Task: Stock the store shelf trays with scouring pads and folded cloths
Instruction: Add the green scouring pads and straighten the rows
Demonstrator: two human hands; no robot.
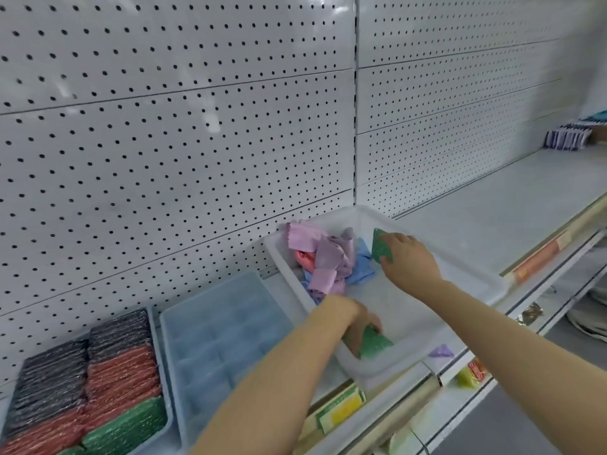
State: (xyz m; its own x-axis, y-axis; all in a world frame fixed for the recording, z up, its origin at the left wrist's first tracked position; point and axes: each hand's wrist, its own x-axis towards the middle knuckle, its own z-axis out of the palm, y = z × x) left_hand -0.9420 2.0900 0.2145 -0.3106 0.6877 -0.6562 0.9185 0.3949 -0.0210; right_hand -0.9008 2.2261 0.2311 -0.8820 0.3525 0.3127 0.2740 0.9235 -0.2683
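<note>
Green scouring pads fill both hands inside the white bin [486, 284] at centre right. Left hand [356, 326] pinches the lower pad [374, 341]. Right hand [410, 261] grips the upper pad [379, 246].

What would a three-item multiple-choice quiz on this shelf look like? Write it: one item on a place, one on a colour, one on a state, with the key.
1. Where do the loose cloths lie?
A. in the white bin's far corner
B. in the blue divided tray
C. on the bare shelf at right

2. What colour is the scouring pad in the right hand?
A. red
B. green
C. black

3. What state is the blue divided tray in?
A. full of pads
B. holding cloths
C. nothing shows in its compartments

Key:
1 A, the pink, purple and blue cloths are heaped against the far wall of the white bin.
2 B, the pad in that grip is green, like the green pad in the left hand.
3 C, only its dividers show.
</note>
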